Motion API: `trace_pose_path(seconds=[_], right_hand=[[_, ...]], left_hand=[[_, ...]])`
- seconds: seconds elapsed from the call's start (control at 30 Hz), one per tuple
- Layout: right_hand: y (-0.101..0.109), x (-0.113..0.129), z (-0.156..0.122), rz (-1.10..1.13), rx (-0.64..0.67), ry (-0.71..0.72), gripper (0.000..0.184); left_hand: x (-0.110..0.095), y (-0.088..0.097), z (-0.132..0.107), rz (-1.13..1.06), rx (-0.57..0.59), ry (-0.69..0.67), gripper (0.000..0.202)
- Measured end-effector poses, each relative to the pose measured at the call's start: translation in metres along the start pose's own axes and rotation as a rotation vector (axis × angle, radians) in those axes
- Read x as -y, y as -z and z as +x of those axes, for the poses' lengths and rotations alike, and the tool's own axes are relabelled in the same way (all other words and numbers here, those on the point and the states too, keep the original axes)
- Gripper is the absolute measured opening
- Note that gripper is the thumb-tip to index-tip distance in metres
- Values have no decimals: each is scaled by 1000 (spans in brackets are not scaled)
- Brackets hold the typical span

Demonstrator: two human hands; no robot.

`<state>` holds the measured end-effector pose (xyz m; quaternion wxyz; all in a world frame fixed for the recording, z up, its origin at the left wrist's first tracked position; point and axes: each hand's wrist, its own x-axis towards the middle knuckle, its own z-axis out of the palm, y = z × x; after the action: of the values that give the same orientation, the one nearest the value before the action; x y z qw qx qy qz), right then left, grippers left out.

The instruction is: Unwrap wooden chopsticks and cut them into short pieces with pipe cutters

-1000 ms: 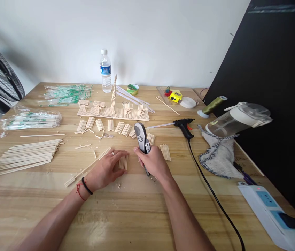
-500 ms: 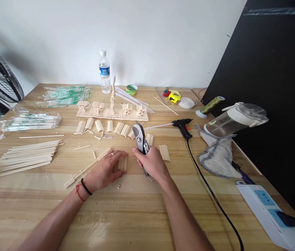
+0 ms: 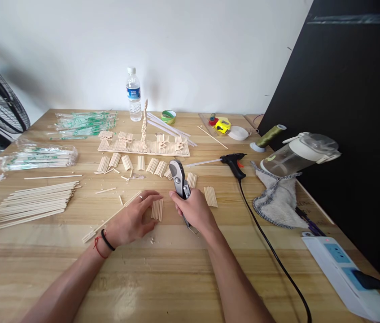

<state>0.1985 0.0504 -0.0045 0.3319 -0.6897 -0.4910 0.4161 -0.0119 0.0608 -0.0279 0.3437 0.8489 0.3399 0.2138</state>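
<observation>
My right hand (image 3: 194, 208) grips a pair of grey and black pruning shears (image 3: 177, 177), head pointing away from me, a wire loop at the handle end. My left hand (image 3: 136, 218), fingers spread and curved, rests on the table beside a small row of short sticks (image 3: 157, 210) lying side by side. Its fingertips are close to the row; whether they touch it I cannot tell. Under and beyond that hand lie a few long thin sticks (image 3: 115, 214). Further off, several small stick panels (image 3: 141, 163) stand in a line before a stick-built model (image 3: 142, 147) with a tall post.
Left are loose long sticks (image 3: 35, 202) and bagged sticks (image 3: 38, 160). A glue gun (image 3: 234, 165) with a black cord, a cloth (image 3: 277, 204), a clear jug (image 3: 290, 157) and a power strip (image 3: 347, 269) are right. A water bottle (image 3: 133, 96) stands at the back.
My left fingers have spread and drawn slightly back from the short-stick row, which now shows more fully. The right hand keeps its hold on the pruning shears. The whole view has shifted slightly.
</observation>
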Motion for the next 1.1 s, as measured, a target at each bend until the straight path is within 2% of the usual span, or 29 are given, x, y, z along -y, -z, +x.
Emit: trace_pose_path(seconds=[0.23, 0.3, 0.37, 0.47, 0.57, 0.7, 0.8, 0.93, 1.1], right_hand=[[-1, -1, 0, 15, 3, 9, 35], [-1, -3, 0, 19, 3, 3, 35], [-2, -5, 1, 16, -1, 2, 37], [-4, -8, 3, 0, -26, 29, 39], [-6, -10, 4, -3, -42, 64, 38], [-7, -8, 2, 28, -42, 88, 37], [-8, -5, -1, 61, -12, 85, 38], [-8, -4, -1, 60, -3, 110, 40], [-10, -8, 3, 62, -9, 149, 41]], left_hand=[[-1, 0, 0, -1, -28, -19, 66], [-1, 8, -1, -3, -99, -44, 55], [1, 19, -2, 29, -233, -40, 39], [9, 36, -4, 129, -403, 56, 20], [18, 45, -7, 196, -428, 163, 13], [22, 55, -9, 223, -455, 254, 19], [23, 74, -15, 262, -515, 351, 25], [31, 110, -48, 351, -427, 400, 29], [50, 148, -131, 525, -451, 480, 32]])
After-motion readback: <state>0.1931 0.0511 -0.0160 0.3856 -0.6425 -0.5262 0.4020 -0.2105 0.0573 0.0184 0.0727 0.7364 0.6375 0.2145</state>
